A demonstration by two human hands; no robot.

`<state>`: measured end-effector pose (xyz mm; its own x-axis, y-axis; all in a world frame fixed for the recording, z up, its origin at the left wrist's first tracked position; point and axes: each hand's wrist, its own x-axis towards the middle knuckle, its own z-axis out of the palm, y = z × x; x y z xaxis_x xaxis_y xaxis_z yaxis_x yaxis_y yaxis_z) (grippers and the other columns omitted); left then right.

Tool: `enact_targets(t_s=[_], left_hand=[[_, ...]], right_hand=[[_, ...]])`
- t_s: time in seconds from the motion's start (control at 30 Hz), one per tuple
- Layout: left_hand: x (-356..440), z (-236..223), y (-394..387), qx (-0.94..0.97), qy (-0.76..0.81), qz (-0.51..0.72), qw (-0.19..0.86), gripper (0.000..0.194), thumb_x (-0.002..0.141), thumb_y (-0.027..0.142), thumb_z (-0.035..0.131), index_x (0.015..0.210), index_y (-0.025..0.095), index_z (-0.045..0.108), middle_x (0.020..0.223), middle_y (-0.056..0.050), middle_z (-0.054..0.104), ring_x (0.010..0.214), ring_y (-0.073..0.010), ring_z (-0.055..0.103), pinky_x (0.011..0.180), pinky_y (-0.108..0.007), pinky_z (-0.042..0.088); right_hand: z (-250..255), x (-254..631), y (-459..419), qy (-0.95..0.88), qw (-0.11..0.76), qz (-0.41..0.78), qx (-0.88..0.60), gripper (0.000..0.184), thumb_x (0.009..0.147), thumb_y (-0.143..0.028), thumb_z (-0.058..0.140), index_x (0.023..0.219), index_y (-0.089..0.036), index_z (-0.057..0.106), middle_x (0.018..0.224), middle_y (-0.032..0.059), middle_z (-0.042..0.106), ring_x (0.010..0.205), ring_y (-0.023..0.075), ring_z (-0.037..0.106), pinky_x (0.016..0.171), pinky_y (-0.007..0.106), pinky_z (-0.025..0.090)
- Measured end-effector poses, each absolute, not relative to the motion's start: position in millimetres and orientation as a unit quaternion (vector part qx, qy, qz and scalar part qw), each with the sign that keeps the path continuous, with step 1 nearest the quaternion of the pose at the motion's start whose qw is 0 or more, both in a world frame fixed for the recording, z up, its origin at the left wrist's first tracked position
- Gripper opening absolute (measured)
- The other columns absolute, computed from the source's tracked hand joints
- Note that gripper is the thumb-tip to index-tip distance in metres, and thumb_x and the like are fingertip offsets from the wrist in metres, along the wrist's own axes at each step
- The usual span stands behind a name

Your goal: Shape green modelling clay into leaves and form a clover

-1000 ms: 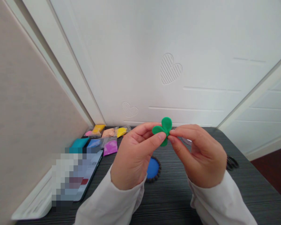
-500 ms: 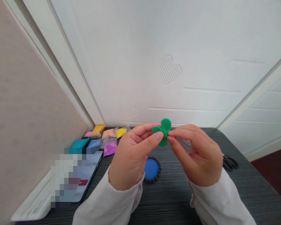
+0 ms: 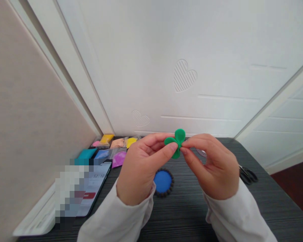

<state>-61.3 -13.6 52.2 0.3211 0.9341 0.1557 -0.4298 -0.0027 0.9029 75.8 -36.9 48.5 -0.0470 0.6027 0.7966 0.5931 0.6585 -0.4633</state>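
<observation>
Raised above the table, a green clay clover [image 3: 180, 135] with rounded leaves is held between both hands. My left hand [image 3: 145, 164] is closed on it, thumb pressed over the front near the middle and fingers behind. With thumb and forefinger, my right hand [image 3: 213, 166] pinches the clover's right side near its centre; the pinched part is hidden by the fingertips. On the table below, partly covered by my left hand and sleeve, lies a blue disc [image 3: 163, 181] edged with dark bead-like lumps.
Clay packets, including a purple one [image 3: 118, 159] and a yellow one [image 3: 106, 138], lie at the back left. A phone [image 3: 98, 188] stands nearer on the left, partly pixelated. Black-handled scissors [image 3: 248, 175] lie right on the dark table [image 3: 187, 215]. A white panel [image 3: 151, 67] rises behind.
Both hands stay nearly in place around the clover, with only slight shifts of the fingers. More of the scissors shows beside my right hand now.
</observation>
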Motion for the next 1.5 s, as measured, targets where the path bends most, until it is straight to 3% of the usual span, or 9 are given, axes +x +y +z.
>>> enact_targets(t_s=[0.3, 0.53, 1.0, 1.5], left_hand=[[-60.6, 51.1, -12.3, 0.464, 0.266, 0.518, 0.668, 0.014, 0.069, 0.016, 0.062, 0.083, 0.018, 0.063, 0.079, -0.001, 0.067, 0.071, -0.0102, 0.059, 0.064, -0.019, 0.044], [-58.5, 53.3, -11.6, 0.418, 0.252, 0.535, 0.69, 0.011, 0.068, 0.014, 0.062, 0.079, 0.017, 0.062, 0.071, 0.0, 0.065, 0.067, -0.0084, 0.058, 0.063, -0.018, 0.044], [-60.1, 54.8, -10.9, 0.402, 0.244, 0.514, 0.717, 0.014, 0.072, 0.015, 0.058, 0.085, 0.014, 0.06, 0.078, -0.002, 0.064, 0.071, -0.0093, 0.057, 0.064, -0.019, 0.045], [-61.6, 50.4, -11.7, 0.492, 0.274, 0.549, 0.618, 0.024, 0.068, 0.013, 0.062, 0.091, 0.02, 0.057, 0.081, 0.002, 0.066, 0.073, -0.0059, 0.059, 0.06, -0.011, 0.045]], right_hand=[[48.9, 76.5, -37.1, -0.732, 0.538, -0.003, -0.418, 0.015, 0.069, -0.01, 0.058, 0.081, -0.019, 0.06, 0.077, 0.0021, 0.062, 0.075, 0.0134, 0.056, 0.068, 0.029, 0.046], [47.0, 80.1, -36.5, -0.701, 0.6, 0.052, -0.381, 0.023, 0.067, -0.005, 0.06, 0.084, -0.02, 0.06, 0.078, 0.001, 0.062, 0.074, 0.0133, 0.056, 0.067, 0.029, 0.046], [46.0, 81.3, -33.3, -0.727, 0.557, 0.035, -0.401, 0.018, 0.068, -0.007, 0.059, 0.082, -0.017, 0.06, 0.079, 0.0022, 0.061, 0.077, 0.0126, 0.056, 0.069, 0.028, 0.045], [46.1, 80.3, -32.5, -0.731, 0.551, 0.023, -0.403, 0.016, 0.067, -0.006, 0.06, 0.082, -0.014, 0.061, 0.078, 0.0036, 0.061, 0.076, 0.0107, 0.055, 0.069, 0.025, 0.045]])
